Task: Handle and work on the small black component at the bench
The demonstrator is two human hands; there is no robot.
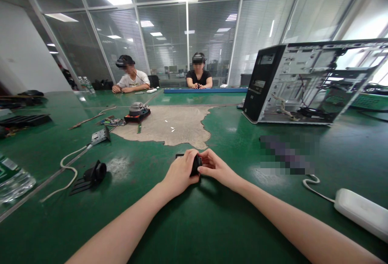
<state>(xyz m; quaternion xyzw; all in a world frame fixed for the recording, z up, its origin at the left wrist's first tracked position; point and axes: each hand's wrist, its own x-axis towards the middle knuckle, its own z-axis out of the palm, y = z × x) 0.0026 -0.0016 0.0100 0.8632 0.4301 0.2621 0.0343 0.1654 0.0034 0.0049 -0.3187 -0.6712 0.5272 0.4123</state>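
A small black part is held between my two hands above the green table, just in front of the bare patch. My left hand wraps over its top and left side, with the thumb underneath. At its right end, my right hand pinches it with bent fingers and thumb. Most of the part is covered, so its exact kind does not show. Over to the left lies another black plastic piece with a round opening and flat slats.
An opened computer case stands at right. A white power strip and a blurred-out object lie nearer. At left are a clear bottle, a metal bracket and a cooler. Two people sit across the table.
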